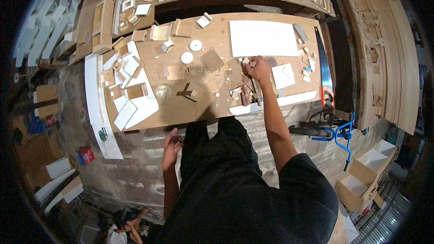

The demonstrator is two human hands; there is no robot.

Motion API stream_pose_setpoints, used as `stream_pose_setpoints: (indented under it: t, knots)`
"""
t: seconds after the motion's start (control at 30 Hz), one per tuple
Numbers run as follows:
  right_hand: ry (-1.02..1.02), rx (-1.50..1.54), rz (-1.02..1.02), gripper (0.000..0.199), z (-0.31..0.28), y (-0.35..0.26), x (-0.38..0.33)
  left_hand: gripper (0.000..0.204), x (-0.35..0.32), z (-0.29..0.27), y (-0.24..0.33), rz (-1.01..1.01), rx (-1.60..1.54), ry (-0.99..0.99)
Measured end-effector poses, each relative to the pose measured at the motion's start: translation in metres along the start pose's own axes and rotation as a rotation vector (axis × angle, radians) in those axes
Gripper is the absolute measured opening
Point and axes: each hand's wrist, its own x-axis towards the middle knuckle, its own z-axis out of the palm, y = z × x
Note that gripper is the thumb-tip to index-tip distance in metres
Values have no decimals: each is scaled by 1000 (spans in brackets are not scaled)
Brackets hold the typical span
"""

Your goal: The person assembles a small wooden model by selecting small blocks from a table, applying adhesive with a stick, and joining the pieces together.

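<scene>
My right hand (pixel 259 69) reaches over the worktable (pixel 174 112), its fingers bent together at small wood scraps (pixel 240 60); whatever is between the fingertips is too small to make out. Just below that wrist lie a brown, rod-like piece (pixel 245 95) and thin wood strips. A large white board (pixel 263 38) lies beyond the hand, and a smaller white square piece (pixel 283 76) is to its right. Off the table's front edge hangs my left hand (pixel 171 148), fingers apart and loosely curved, holding nothing. Two white discs (pixel 195 45) rest near the table's middle.
A handsaw (pixel 327 96) with an orange handle lies along the right edge. White panels and small wooden boxes (pixel 137 91) crowd the left side. More boxes line the back shelf (pixel 185 3). On the floor at right are a blue metal frame (pixel 343 132) and open wooden boxes (pixel 355 185).
</scene>
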Motion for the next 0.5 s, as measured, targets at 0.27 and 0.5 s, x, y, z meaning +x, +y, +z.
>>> stream_pose_setpoints:
  t: [0.27,0.5]
  knots:
    - [-616,1767,75,37,-96,-12,-58,45,36,142,78,232,180,-128]
    - [-796,1982,-141,45,-163,-38,-95,40,11,266,180,594,249,-382]
